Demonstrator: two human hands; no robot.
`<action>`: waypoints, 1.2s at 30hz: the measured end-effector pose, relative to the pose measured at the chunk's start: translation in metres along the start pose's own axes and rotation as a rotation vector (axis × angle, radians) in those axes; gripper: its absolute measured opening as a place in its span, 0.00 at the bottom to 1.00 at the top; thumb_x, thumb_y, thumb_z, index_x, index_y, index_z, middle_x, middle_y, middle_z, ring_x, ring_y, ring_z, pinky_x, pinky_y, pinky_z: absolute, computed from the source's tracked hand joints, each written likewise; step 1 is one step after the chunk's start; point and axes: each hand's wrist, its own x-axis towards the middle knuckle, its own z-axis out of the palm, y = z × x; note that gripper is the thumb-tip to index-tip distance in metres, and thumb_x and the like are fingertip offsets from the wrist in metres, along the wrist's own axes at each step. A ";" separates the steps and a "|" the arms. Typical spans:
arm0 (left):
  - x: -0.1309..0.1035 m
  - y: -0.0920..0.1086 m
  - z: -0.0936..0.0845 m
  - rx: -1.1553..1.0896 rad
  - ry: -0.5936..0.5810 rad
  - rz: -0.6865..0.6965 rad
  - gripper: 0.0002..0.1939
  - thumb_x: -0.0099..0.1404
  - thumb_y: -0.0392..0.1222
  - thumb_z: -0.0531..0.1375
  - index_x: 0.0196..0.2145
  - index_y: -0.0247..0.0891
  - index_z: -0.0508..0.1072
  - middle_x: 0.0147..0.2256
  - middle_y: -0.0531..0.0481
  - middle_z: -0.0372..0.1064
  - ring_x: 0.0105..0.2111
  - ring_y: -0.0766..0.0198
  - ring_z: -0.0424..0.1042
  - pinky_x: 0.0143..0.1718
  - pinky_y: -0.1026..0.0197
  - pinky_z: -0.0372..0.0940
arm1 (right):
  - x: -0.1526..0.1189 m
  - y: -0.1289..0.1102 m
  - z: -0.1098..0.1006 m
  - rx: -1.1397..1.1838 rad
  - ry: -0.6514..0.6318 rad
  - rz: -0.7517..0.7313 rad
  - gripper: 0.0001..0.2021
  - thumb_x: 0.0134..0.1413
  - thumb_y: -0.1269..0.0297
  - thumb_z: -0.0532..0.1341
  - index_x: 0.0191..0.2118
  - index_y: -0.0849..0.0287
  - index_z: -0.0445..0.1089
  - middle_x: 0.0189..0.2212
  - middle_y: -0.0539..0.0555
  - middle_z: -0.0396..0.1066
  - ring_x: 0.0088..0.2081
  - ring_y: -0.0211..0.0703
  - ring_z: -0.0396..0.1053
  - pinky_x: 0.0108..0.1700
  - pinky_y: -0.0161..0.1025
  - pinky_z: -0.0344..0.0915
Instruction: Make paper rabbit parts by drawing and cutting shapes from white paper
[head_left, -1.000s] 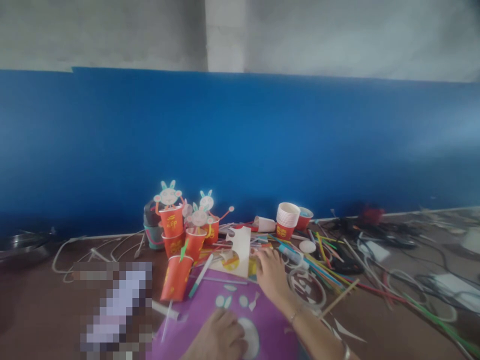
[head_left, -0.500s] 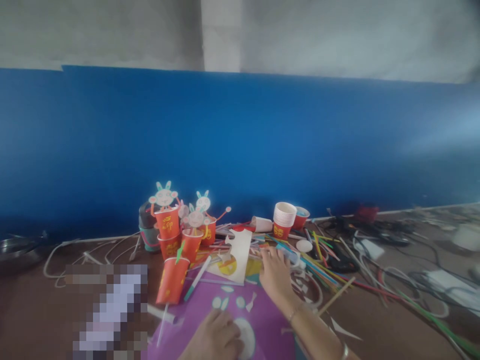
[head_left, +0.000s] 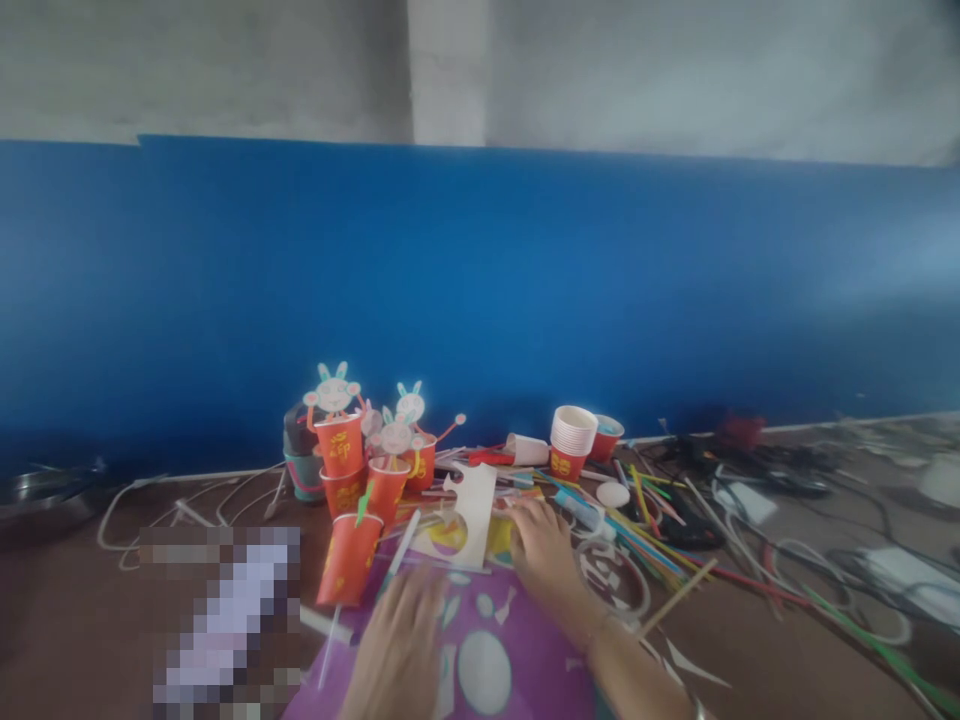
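Observation:
My left hand (head_left: 399, 635) is over the left part of the purple sheet (head_left: 540, 650), fingers stretched forward, slightly blurred, and nothing shows in it. To its right lies a white paper oval (head_left: 484, 672) with a green outline, near smaller cut-out ovals (head_left: 485, 605) and a bow-shaped scrap (head_left: 505, 605). My right hand (head_left: 541, 545) reaches forward with its fingers apart and a little bent, among straws and scraps right of a white card (head_left: 472, 515) with cut-away edges. Its fingertips are partly hidden. Near my left hand is a white pen (head_left: 403, 542).
Red paper cups (head_left: 350, 560) with paper rabbit figures (head_left: 334, 390) stand at the left. Farther right are a cup stack (head_left: 574, 440), colourful straws (head_left: 652, 545), a tape roll (head_left: 611, 580) and tangled cables (head_left: 832, 560). A blue panel (head_left: 480, 280) rises behind.
My left hand has moved forward and left off the large oval, its fingers stretching out. My right hand has shifted slightly. The white card has turned a little.

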 end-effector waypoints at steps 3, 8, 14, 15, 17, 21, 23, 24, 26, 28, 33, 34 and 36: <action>0.000 -0.009 0.004 0.239 -0.071 -0.233 0.35 0.52 0.16 0.45 0.58 0.30 0.59 0.54 0.33 0.64 0.53 0.49 0.65 0.45 0.52 0.67 | 0.000 -0.001 -0.002 0.014 0.021 -0.005 0.18 0.51 0.78 0.54 0.44 0.55 0.72 0.47 0.58 0.70 0.53 0.52 0.62 0.51 0.47 0.56; 0.010 -0.011 -0.006 0.223 -0.374 -0.334 0.32 0.54 0.16 0.44 0.56 0.29 0.63 0.43 0.37 0.71 0.41 0.53 0.73 0.40 0.54 0.69 | -0.001 -0.004 -0.003 0.042 0.062 -0.024 0.17 0.49 0.78 0.55 0.43 0.56 0.73 0.46 0.57 0.71 0.51 0.52 0.63 0.51 0.47 0.55; 0.013 -0.008 -0.010 0.072 -0.438 -0.472 0.33 0.50 0.17 0.44 0.54 0.29 0.63 0.45 0.38 0.67 0.44 0.56 0.70 0.45 0.55 0.65 | -0.003 -0.008 -0.009 0.106 0.115 -0.096 0.14 0.52 0.76 0.54 0.39 0.54 0.74 0.41 0.54 0.74 0.48 0.50 0.65 0.46 0.44 0.57; 0.009 -0.009 -0.004 0.060 -0.429 -0.471 0.30 0.51 0.18 0.45 0.51 0.29 0.65 0.45 0.37 0.67 0.45 0.53 0.69 0.46 0.53 0.65 | -0.003 -0.008 -0.010 0.144 0.133 -0.106 0.14 0.52 0.76 0.54 0.39 0.55 0.74 0.40 0.55 0.75 0.47 0.50 0.65 0.46 0.45 0.57; -0.002 -0.013 0.011 0.050 -0.307 -0.448 0.27 0.54 0.20 0.45 0.51 0.26 0.63 0.47 0.32 0.66 0.50 0.48 0.67 0.49 0.47 0.63 | -0.003 -0.009 -0.011 0.302 0.150 -0.129 0.13 0.53 0.74 0.54 0.38 0.56 0.74 0.39 0.56 0.75 0.46 0.52 0.66 0.48 0.48 0.57; -0.019 -0.017 0.028 -0.075 0.004 -0.253 0.27 0.61 0.25 0.43 0.58 0.33 0.53 0.51 0.34 0.65 0.52 0.50 0.67 0.49 0.47 0.66 | -0.005 -0.018 -0.015 0.601 0.044 -0.188 0.10 0.56 0.66 0.56 0.37 0.57 0.76 0.33 0.55 0.75 0.38 0.48 0.69 0.46 0.47 0.63; -0.017 -0.013 0.023 -0.170 0.009 -0.156 0.23 0.63 0.29 0.46 0.55 0.35 0.58 0.50 0.36 0.68 0.51 0.50 0.68 0.48 0.49 0.67 | -0.009 -0.027 -0.018 0.679 -0.083 -0.208 0.11 0.55 0.60 0.59 0.40 0.56 0.76 0.28 0.52 0.74 0.31 0.43 0.70 0.37 0.40 0.67; -0.012 -0.009 0.017 -0.194 -0.002 -0.134 0.20 0.63 0.31 0.47 0.53 0.36 0.62 0.47 0.38 0.70 0.50 0.51 0.69 0.48 0.51 0.68 | -0.012 -0.033 -0.020 0.791 -0.238 -0.198 0.15 0.53 0.57 0.61 0.44 0.58 0.75 0.27 0.51 0.74 0.29 0.42 0.69 0.34 0.38 0.67; 0.000 0.002 0.004 -0.336 -0.068 -0.137 0.19 0.63 0.30 0.46 0.50 0.35 0.64 0.41 0.40 0.73 0.43 0.57 0.74 0.44 0.56 0.70 | -0.017 -0.045 -0.026 0.982 -0.443 -0.164 0.26 0.53 0.51 0.62 0.55 0.57 0.67 0.31 0.51 0.73 0.29 0.41 0.69 0.32 0.36 0.66; 0.012 0.011 -0.007 -0.541 -0.123 -0.110 0.19 0.63 0.29 0.45 0.49 0.35 0.65 0.39 0.41 0.74 0.41 0.59 0.74 0.43 0.59 0.70 | -0.021 -0.055 -0.034 1.045 -0.504 -0.171 0.25 0.58 0.50 0.57 0.58 0.53 0.64 0.36 0.52 0.73 0.33 0.42 0.70 0.36 0.38 0.67; 0.019 0.019 -0.016 -0.696 -0.158 -0.174 0.17 0.65 0.31 0.46 0.47 0.39 0.67 0.34 0.45 0.73 0.33 0.62 0.75 0.34 0.64 0.70 | -0.026 -0.068 -0.050 0.818 -0.398 -0.216 0.19 0.65 0.57 0.48 0.54 0.53 0.68 0.51 0.58 0.69 0.54 0.49 0.63 0.58 0.49 0.57; 0.018 0.018 -0.017 -0.681 -0.166 -0.179 0.16 0.66 0.32 0.45 0.46 0.40 0.67 0.32 0.46 0.73 0.31 0.63 0.75 0.32 0.65 0.70 | -0.026 -0.068 -0.051 0.791 -0.378 -0.228 0.19 0.64 0.57 0.47 0.54 0.53 0.68 0.52 0.58 0.69 0.55 0.49 0.62 0.59 0.51 0.56; 0.017 0.015 -0.021 -0.623 -0.139 -0.190 0.14 0.68 0.37 0.47 0.49 0.40 0.66 0.34 0.46 0.73 0.32 0.63 0.75 0.32 0.65 0.70 | -0.025 -0.064 -0.051 0.780 -0.334 -0.239 0.19 0.64 0.59 0.47 0.52 0.53 0.69 0.50 0.58 0.69 0.54 0.50 0.62 0.59 0.51 0.55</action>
